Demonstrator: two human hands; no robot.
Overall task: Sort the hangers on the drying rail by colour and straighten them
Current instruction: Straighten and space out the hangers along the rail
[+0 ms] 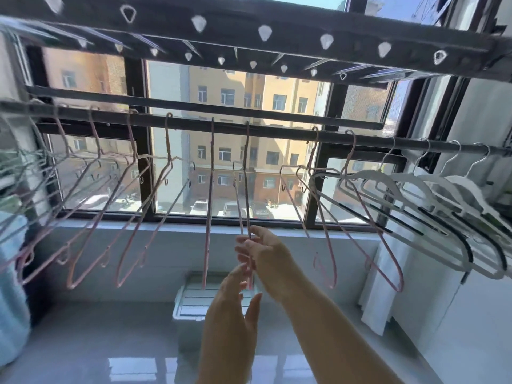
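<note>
Now: R hand (260, 248) pinching lower end of pink hanger (246, 173), hung mid rail (277, 133); L hand (232, 306) just below, fingers loose, holding nothing. Hanger prob light, thin, springy, swings easily; grip near hook (247, 126) to slide w/o twisting

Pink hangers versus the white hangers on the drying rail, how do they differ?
The pink hangers are thin, wiry frames; the white hangers have broader, thicker shoulders. The pink hangers spread along the left and middle of the rail, while the white hangers bunch at its right end. The right hand pinches one of the pink hangers; no hand touches the white hangers. Both hang by hooks from the same rail.
</note>
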